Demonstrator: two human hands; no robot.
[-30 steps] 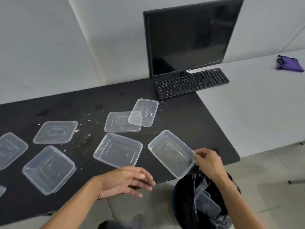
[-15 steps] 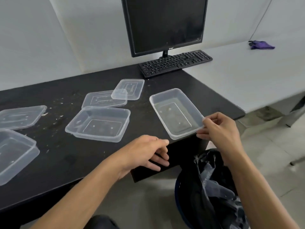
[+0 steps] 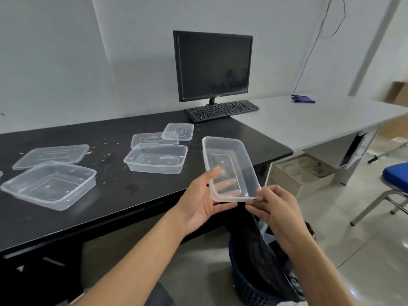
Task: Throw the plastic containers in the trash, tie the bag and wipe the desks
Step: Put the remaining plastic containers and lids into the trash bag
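Fingers [image 3: 257, 208] of the right hand [image 3: 281, 214] are curled, thumb and fingertips pinching the near right corner of the rim of a clear container [image 3: 229, 164]. The left hand [image 3: 198, 206] is spread palm up, its fingers lying fairly straight beneath the base and showing blurred through the plastic, its thumb against the left wall. The container is held off the black desk [image 3: 110, 195], above that desk's near right corner. Its open side faces up and tips toward the camera, and its long axis runs from the hands away toward the desk's back edge. Below the desk's right end stands a blue trash basket [image 3: 245, 290] lined with a black bag [image 3: 249, 239]. The right forearm covers part of it, and its contents cannot be made out. On the desk lie two more containers [image 3: 50, 184], open side up, three lids [image 3: 53, 152] and scattered crumbs [image 3: 106, 155]; one item at the desk's left edge is cut off. At the desk's far right end sit a keyboard [image 3: 221, 110] and a dark monitor [image 3: 213, 65]. A white desk [image 3: 309, 120] adjoins on the right, with a purple cloth [image 3: 303, 98] at its back.
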